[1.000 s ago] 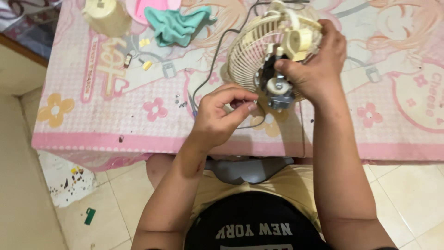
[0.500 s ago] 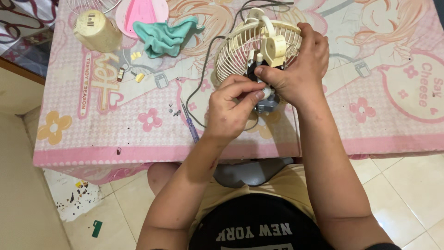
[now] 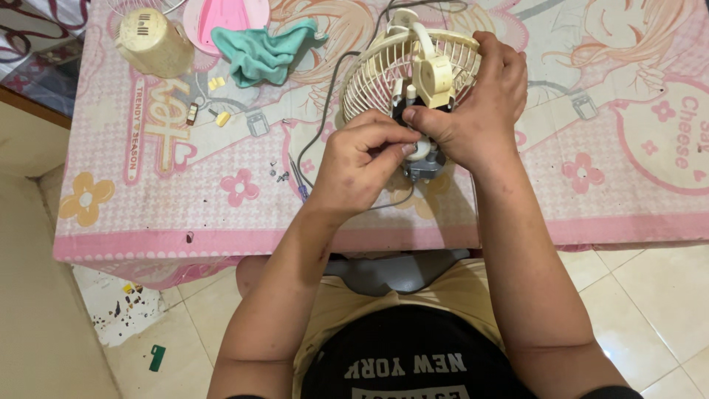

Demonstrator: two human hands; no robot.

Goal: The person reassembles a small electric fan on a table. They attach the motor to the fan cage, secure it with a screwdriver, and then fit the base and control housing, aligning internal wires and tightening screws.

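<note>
Cream plastic fan grille [image 3: 384, 70] is sitting tilted over the desk [image 3: 185, 214], right hand [image 3: 480, 111] wrapping it closed. Left hand [image 3: 362, 159] is pinching something tiny at the grey motor [image 3: 425, 159]; keeping that grille steady seems wise.

Cream fan grille [image 3: 384, 77] with a grey motor [image 3: 425, 159] at its six o'clock. Pink checked tablecloth [image 3: 148, 199] — flower prints, cartoon figures. At the grille's nine o'clock lies a teal cloth [image 3: 262, 52]; farther out, a cream housing [image 3: 151, 44] — and a pink blade [image 3: 225, 15].
</note>
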